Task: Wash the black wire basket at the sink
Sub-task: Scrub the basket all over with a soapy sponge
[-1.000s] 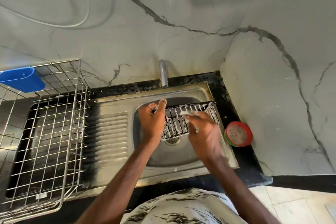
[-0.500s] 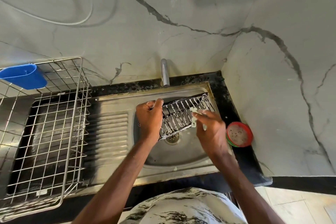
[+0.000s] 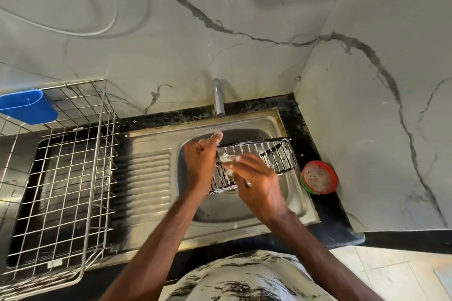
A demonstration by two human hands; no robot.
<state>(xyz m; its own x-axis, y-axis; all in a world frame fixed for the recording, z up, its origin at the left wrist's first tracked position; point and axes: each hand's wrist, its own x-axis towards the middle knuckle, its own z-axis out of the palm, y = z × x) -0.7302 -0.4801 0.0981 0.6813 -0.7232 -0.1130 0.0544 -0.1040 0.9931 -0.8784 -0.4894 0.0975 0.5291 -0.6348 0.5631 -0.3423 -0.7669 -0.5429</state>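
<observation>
Basket (image 3: 276,156) over the sink (image 3: 244,123) bowl, toward its back right corner, tilted and clear of the bottom, wires streaked with white foam. Left hand (image 3: 200,166) closed round the basket's left end, thumb hooked over the top rim. Right hand (image 3: 259,183) across the near side, fingertips pinching a foamy wad (image 3: 226,159) against the wires; motion blur there, so exact finger placement unclear. Tap (image 3: 218,98) at the back edge, no stream visible. Red tub (image 3: 319,177) on the counter at the sink's right edge, near the basket's right end. Rack (image 3: 61,178) with blue cup (image 3: 27,106) past the drainboard on the left.

Judged stage: scrubbing, rinse not yet done.

Likely faults from here:
- slip of the soapy wire out of the one supporting grip, with a drop into the bowl
- snagging of the wad or a fingertip between close wires under a hard stroke
- a swing of the free right end into the tub, nudging it
- lather left in the wire joints if rinsed too briefly
</observation>
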